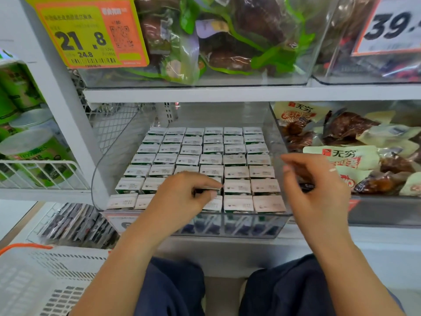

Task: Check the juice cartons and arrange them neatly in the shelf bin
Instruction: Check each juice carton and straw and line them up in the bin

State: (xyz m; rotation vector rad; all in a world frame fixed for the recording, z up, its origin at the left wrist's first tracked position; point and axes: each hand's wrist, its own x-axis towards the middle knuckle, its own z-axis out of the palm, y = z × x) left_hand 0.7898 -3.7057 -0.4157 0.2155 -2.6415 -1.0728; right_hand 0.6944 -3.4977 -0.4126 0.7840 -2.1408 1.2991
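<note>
Inside clear bin [282, 221]: juice cartons [235, 173] upright, tight rows.

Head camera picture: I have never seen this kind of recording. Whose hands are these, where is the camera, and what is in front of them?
There is no robot: a person wears the camera on the head, looking down at their own hands. In front is a clear shelf bin packed with rows of juice cartons, tops facing up. The left hand reaches into the front rows, its fingers curled at one carton. The right hand hovers above the bin's right edge, loosely curled, holding nothing. Bagged snacks lie to the right, and a white basket sits at lower left.
</note>
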